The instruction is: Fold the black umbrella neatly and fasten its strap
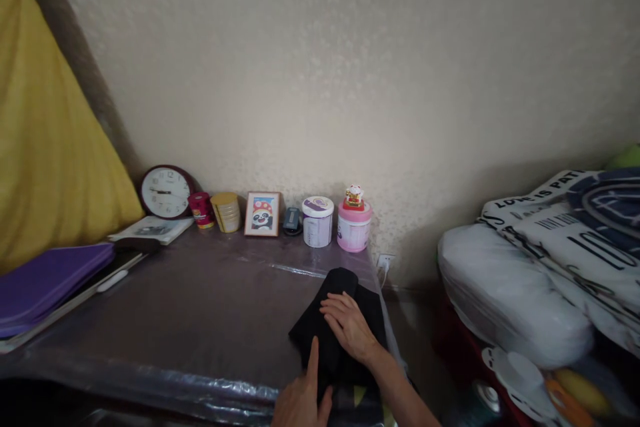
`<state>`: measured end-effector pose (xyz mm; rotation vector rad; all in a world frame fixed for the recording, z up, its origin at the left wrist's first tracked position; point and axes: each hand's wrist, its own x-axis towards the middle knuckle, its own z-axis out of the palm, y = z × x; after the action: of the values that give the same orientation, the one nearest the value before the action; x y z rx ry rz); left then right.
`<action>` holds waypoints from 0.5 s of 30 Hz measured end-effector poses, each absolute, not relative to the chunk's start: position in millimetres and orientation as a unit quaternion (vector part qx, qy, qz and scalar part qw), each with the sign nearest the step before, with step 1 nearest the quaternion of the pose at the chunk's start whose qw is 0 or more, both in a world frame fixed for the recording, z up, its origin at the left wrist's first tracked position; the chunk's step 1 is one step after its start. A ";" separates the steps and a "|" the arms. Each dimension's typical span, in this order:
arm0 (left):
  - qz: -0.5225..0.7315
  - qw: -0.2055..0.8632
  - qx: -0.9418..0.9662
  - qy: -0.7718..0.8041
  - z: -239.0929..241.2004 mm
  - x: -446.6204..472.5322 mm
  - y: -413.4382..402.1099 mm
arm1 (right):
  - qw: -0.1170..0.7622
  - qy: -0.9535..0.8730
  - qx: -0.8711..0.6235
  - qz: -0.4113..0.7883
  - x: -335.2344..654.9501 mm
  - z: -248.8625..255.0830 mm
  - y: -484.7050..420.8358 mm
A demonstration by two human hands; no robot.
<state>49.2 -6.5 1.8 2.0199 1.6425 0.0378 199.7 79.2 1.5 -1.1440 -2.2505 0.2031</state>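
A folded black cloth (345, 280) lies on the right front part of a table (200, 307) covered in clear plastic film. My right hand (349, 325) rests flat on the cloth, fingers stretched out and slightly apart. My left hand (301, 400) comes in from the bottom edge. Its index finger is extended and its tip touches the cloth's near left part, with the thumb held apart. Neither hand holds anything.
Along the wall stand a round clock (165, 191), a red can (201, 209), a gold tin (226, 211), a framed picture (263, 213), a white jar (317, 221) and a pink jar (354, 225). A purple folder (45, 283) lies left. Bundled bedding (540, 267) fills the right.
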 end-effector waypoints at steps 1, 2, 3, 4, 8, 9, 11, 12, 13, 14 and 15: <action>0.006 0.268 0.745 0.611 2.7 49.4 -6.3 | 0.294 -0.849 -0.434 0.070 200.3 1.6 87.4; 0.000 0.269 0.743 0.613 3.4 49.5 -6.0 | 0.289 -0.849 -0.437 0.065 201.2 1.5 95.4; -0.002 0.268 0.741 0.615 3.9 49.5 -5.6 | 0.286 -0.848 -0.442 0.060 202.2 0.9 103.4; -0.001 0.269 0.742 0.614 4.0 49.5 -5.2 | 0.283 -0.847 -0.447 0.055 203.5 0.0 111.1; 0.008 0.276 0.741 0.612 2.0 48.7 -3.3 | 0.277 -0.836 -0.472 0.033 211.0 -4.5 141.1; 0.010 0.279 0.740 0.612 0.8 48.5 -3.1 | 0.273 -0.831 -0.483 0.028 213.1 -4.6 147.8; 0.014 0.276 0.738 0.615 -2.4 48.0 -3.2 | 0.265 -0.813 -0.519 0.015 216.7 -2.3 157.5; 0.016 0.272 0.739 0.616 -4.4 47.8 -3.5 | 0.263 -0.798 -0.542 0.005 217.6 -0.1 159.5; 0.020 0.267 0.742 0.614 -6.6 47.5 -4.0 | 0.266 -0.782 -0.563 -0.008 217.5 2.3 159.1; 0.025 0.261 0.745 0.613 -8.8 47.2 -4.6 | 0.274 -0.768 -0.578 -0.021 216.1 4.6 155.9; 0.030 0.254 0.747 0.613 -10.8 47.0 -5.2 | 0.286 -0.759 -0.584 -0.030 213.3 6.4 150.1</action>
<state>47.0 -5.2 -10.8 2.0304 1.6665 0.0803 213.3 150.1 6.4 -1.5617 -2.0285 -0.0811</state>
